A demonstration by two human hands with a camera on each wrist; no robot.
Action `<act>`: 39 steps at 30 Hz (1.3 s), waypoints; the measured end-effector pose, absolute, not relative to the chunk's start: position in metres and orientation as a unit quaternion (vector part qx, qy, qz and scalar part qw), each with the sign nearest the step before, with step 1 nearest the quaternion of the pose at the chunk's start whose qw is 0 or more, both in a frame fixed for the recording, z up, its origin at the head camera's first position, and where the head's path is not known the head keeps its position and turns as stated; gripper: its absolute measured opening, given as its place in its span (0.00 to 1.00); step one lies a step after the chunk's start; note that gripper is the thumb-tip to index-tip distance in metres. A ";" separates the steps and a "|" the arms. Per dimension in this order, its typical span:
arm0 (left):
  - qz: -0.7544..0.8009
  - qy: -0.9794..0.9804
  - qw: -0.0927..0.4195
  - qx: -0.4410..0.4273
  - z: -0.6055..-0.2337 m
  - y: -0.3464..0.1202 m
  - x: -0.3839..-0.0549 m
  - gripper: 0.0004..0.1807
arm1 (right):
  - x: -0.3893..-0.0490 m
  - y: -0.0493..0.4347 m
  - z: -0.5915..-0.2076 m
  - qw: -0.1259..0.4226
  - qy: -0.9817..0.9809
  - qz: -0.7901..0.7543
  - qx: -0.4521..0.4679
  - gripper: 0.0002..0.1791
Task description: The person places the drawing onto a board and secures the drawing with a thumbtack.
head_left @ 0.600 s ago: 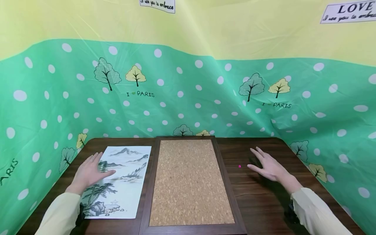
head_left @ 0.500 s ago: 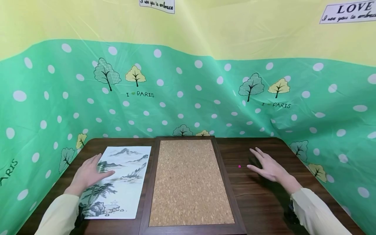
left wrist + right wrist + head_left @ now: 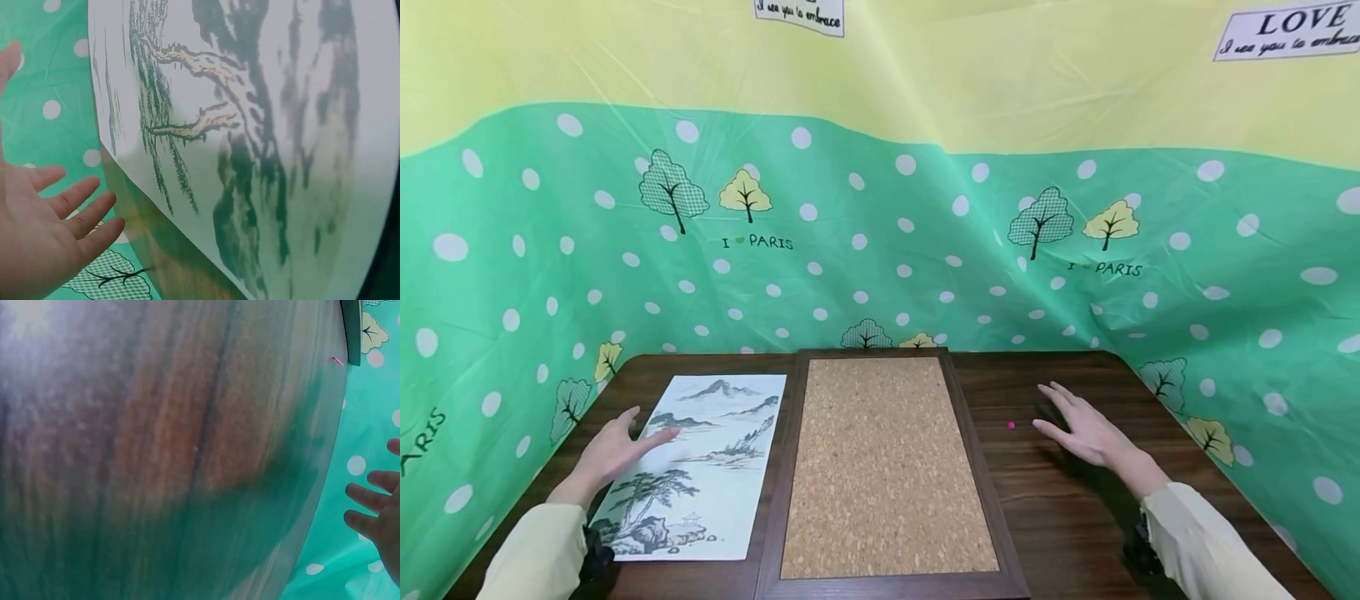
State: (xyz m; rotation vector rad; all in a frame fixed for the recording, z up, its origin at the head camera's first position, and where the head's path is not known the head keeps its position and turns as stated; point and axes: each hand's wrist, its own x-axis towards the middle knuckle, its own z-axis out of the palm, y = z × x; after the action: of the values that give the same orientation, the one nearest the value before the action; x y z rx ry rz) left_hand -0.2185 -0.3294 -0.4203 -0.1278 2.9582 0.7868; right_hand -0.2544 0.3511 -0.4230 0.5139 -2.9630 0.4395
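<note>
A white sheet of paper [image 3: 722,500] printed with an ink landscape of mountains and pines lies on the left of the table. My left hand [image 3: 610,454] is over its left edge, thumb pointing across the sheet, holding nothing. In the left wrist view the fingers [image 3: 90,212] are spread beside the paper. On the right, my right hand [image 3: 1086,429] hovers with relaxed, extended fingers and an empty palm. Just left of its thumb lies a tiny bright pink thing [image 3: 1011,425], which looks thin like a pin [image 3: 337,360] in the right wrist view.
A cork board [image 3: 883,467] in a dark brown frame lies in the middle, between the hands. The dark wood table [image 3: 1060,517] ends at the back against a green and yellow curtain [image 3: 880,208] printed with trees and dots.
My left hand has drawn left and a little toward me, uncovering more of the paper's left side. The right hand, paper and cork board have hardly moved.
</note>
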 end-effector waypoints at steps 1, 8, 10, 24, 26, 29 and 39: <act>0.259 0.964 0.044 -0.044 -0.420 -0.330 -0.218 0.57 | -0.254 0.351 -0.424 0.055 -0.973 0.146 0.172 0.38; 0.269 0.958 0.065 -0.072 -0.422 -0.335 -0.219 0.59 | -0.251 0.347 -0.427 0.058 -0.970 0.171 0.164 0.36; 0.268 0.958 0.068 -0.076 -0.423 -0.336 -0.220 0.59 | -0.251 0.345 -0.426 0.055 -0.969 0.185 0.155 0.36; 0.262 0.955 0.088 -0.107 -0.427 -0.336 -0.219 0.62 | -0.257 0.330 -0.426 0.009 -0.934 0.343 0.099 0.32; 0.260 0.955 0.088 -0.117 -0.427 -0.335 -0.218 0.61 | -0.259 0.329 -0.428 0.006 -0.927 0.362 0.094 0.30; 0.255 0.955 0.083 -0.129 -0.427 -0.334 -0.217 0.58 | -0.262 0.327 -0.432 -0.009 -0.912 0.400 0.089 0.27; 0.265 0.945 0.094 -0.165 -0.423 -0.325 -0.214 0.46 | -0.267 0.314 -0.439 -0.038 -0.892 0.442 0.088 0.22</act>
State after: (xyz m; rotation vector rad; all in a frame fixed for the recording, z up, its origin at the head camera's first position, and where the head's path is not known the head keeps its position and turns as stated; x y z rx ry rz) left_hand -0.2142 -0.3253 -0.4231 -0.4908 2.8043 0.7860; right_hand -0.2670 0.3141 -0.4385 0.2828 -2.8725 1.4215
